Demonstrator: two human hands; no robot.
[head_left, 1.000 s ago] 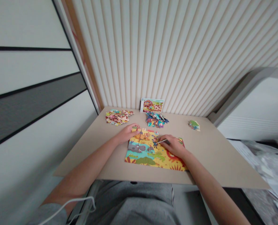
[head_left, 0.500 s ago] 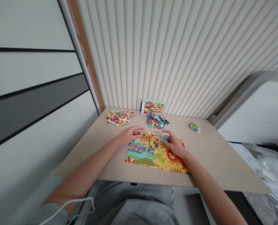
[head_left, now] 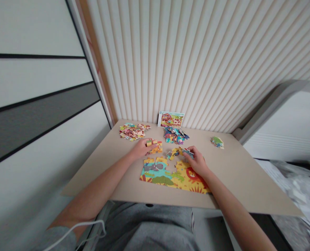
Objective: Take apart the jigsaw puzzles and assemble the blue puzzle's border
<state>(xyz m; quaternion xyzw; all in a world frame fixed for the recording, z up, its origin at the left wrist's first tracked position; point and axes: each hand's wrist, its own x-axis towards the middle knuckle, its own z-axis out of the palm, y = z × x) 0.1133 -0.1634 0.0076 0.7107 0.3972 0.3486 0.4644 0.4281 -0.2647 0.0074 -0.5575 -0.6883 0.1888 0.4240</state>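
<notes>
Joined jigsaw pieces with a hippo, a crocodile and a lion form the near part of a puzzle [head_left: 162,172] on the table. My left hand [head_left: 141,148] is closed on several puzzle pieces [head_left: 155,146], orange and yellow, just beyond the puzzle's upper left. My right hand [head_left: 196,161] grips other puzzle pieces [head_left: 187,152], blue-grey and yellow, above the lion. Between the hands lies a loose yellow and blue cluster [head_left: 174,153], apart from the lower puzzle. Some of the held pieces are hidden by my fingers.
Pink and white pieces are heaped in a pile [head_left: 134,131] at the back left. A dark blue pile [head_left: 175,135] sits before a farm picture card [head_left: 171,119] leaning on the pleated wall. A small green pile [head_left: 217,141] lies at the right of the table [head_left: 243,174].
The puzzle's upper rows have come off its lower part and broken up. My left hand moved slightly left with pieces; my right hand moved a little right, holding others.
</notes>
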